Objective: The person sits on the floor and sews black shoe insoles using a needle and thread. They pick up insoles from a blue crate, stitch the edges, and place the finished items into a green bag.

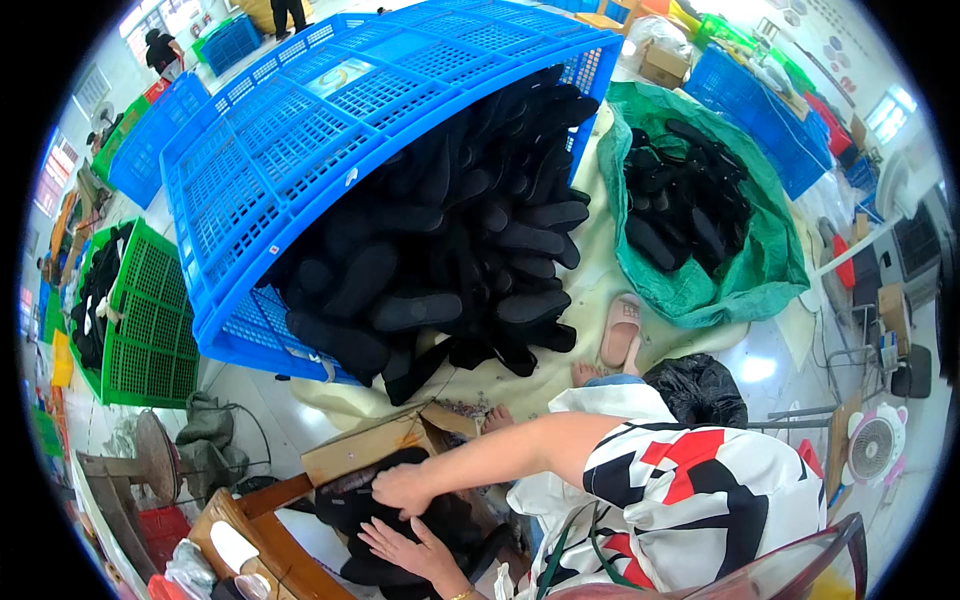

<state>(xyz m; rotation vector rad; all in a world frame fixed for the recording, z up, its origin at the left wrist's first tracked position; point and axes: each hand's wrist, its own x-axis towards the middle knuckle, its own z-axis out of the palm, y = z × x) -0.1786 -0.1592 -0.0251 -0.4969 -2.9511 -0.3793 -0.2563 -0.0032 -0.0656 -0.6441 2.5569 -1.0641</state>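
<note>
The floor [760, 365] was pale, glossy tile that caught a bright patch of light. Daylight came through windows [150, 15] at the far left and another window [888, 112] on the right. Blue crates [765, 110] and green crates [150, 320] stood along the edges. A small white fan [872, 445] sat at the right, and a wooden chair [270, 540] stood at the lower left.

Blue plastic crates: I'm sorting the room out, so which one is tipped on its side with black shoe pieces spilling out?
The large blue plastic lattice crate at centre; black shoe pieces pour from its open mouth, while the other blue crates sit behind.
</note>
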